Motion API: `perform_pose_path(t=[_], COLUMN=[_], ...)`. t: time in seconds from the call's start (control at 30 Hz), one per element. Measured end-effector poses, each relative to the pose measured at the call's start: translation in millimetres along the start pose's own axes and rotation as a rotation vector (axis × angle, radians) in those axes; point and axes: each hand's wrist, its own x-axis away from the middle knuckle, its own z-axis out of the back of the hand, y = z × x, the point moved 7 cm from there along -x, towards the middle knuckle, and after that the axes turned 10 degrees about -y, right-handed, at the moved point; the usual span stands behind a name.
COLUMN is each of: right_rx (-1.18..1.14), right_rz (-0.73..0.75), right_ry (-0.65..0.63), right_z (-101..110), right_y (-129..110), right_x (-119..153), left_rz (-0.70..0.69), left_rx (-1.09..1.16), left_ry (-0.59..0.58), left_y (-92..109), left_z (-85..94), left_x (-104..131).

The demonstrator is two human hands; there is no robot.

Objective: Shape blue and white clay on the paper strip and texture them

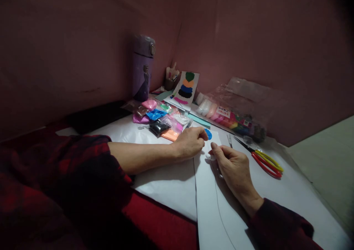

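My left hand (190,143) is closed over the paper, its fingers curled. Anything inside them is hidden. Just beyond its fingertips is a lump of blue clay (208,134) on a white paper strip (206,191). My right hand (233,165) faces it, thumb and fingers pinched together. A small whitish bit (209,156) shows under the right fingertips; I cannot tell what it is or whether it is held. The two hands are close but apart. A thin curved dark line runs down the paper below them.
Bags of coloured clay (157,114) lie beyond my left hand. Red-and-yellow scissors (267,164) and a small metal-tipped tool (229,140) lie to the right. Behind are a purple bottle (142,71), a card with coloured shapes (186,89) and a clear clay pack (232,115).
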Motion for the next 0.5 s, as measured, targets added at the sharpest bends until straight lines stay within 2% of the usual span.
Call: perform_pose_path(t=[0.5], right_rx=[0.083], right_rz=[0.073], right_ry=[-0.029], right_z=[-2.7], right_y=[-4.3], right_x=[-0.6], left_rz=[0.005], left_rx=[-0.035], left_ry=[-0.022], left_y=[-0.2], left_z=[-2.0], left_x=[-0.9])
